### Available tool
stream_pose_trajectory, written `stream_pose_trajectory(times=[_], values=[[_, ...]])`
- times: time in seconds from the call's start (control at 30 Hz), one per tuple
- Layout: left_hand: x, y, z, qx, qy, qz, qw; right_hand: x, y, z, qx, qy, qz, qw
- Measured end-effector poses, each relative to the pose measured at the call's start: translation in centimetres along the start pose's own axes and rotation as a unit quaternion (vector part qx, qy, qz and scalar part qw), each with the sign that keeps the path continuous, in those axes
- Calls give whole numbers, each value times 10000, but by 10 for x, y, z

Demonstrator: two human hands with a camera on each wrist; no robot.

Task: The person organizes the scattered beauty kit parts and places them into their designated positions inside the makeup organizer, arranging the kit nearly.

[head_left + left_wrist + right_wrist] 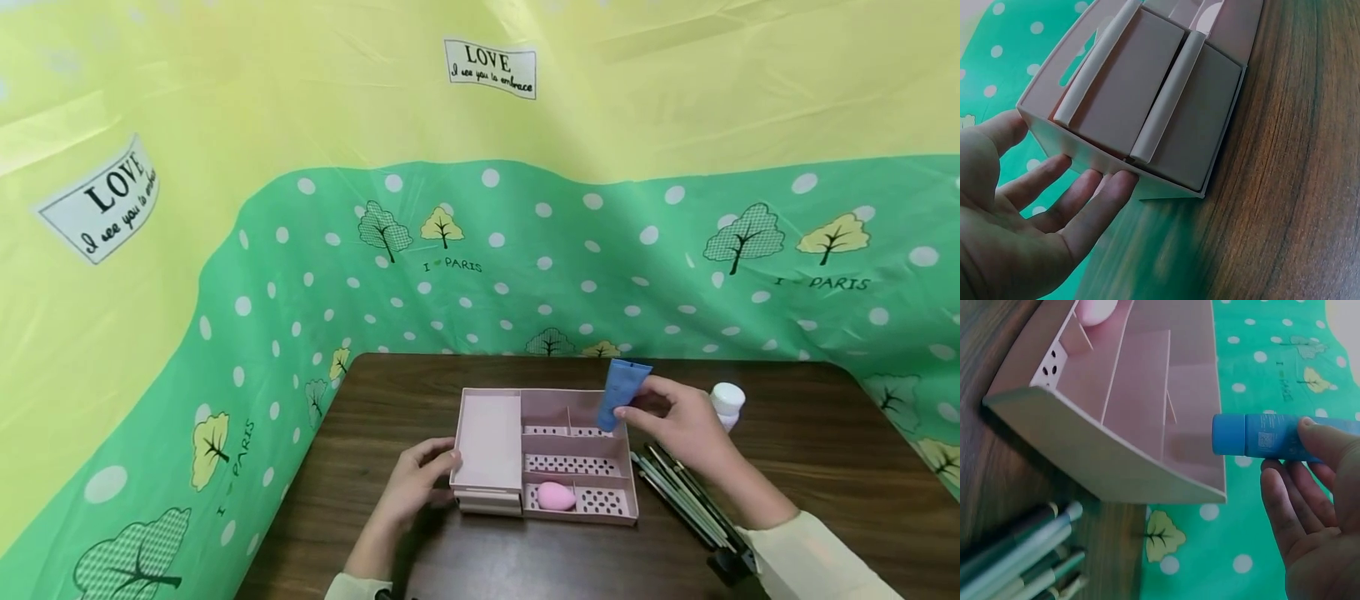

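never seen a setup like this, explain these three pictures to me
There is no machine: a person works with two bare hands. The wide picture comes from a camera on the head, looking forward and down; the two close ones come from a camera on each wrist. On the dark wooden table stands a pink organizer with a makeup sponge in a front compartment. To its right are slender rods, probably makeup brushes, and a white bottle. The right hand has its grip on a blue squeeze tube, cap down, at the organizer's far right; the left hand touches the organizer's left side.

Box [487, 437], brushes [685, 497] and bottle [727, 398] sit on the table [360, 408].
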State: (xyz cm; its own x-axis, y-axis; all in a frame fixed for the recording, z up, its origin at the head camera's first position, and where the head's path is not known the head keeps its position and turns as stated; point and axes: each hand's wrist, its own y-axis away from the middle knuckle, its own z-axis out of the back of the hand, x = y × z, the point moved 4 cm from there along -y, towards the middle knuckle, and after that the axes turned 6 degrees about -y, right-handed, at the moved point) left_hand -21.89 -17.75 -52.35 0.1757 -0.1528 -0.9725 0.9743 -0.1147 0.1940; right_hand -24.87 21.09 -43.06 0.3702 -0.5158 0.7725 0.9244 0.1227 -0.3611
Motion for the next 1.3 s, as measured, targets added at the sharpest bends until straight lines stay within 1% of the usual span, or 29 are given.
stream_pose_trajectory(times=[0.23,0.47,0.6,0.77,1.0,1.13,1.3], values=[[2,-3,0,64,-47,-76,9999,-1,-7,-20,196,-39,-61,9998],[4,-1,1,-52,26,-58,10000,-3,-17,-43,385,-334,-238,9984],[2,1,0,-82,91,-74,9999,-4,-20,-53,442,-454,-197,9978],[0,2,-1,-70,131,-67,9999,-5,-23,-64,460,-533,-179,9974],[1,1,-1,-69,89,-45,9999,-3,-25,-77,564,-765,-346,9949],[2,1,-1,-67,91,-29,9999,-6,-25,-84,578,-833,-362,9942],[2,2,-1,-84,114,12,9999,-11,-24,-91,617,-909,-514,9926]])
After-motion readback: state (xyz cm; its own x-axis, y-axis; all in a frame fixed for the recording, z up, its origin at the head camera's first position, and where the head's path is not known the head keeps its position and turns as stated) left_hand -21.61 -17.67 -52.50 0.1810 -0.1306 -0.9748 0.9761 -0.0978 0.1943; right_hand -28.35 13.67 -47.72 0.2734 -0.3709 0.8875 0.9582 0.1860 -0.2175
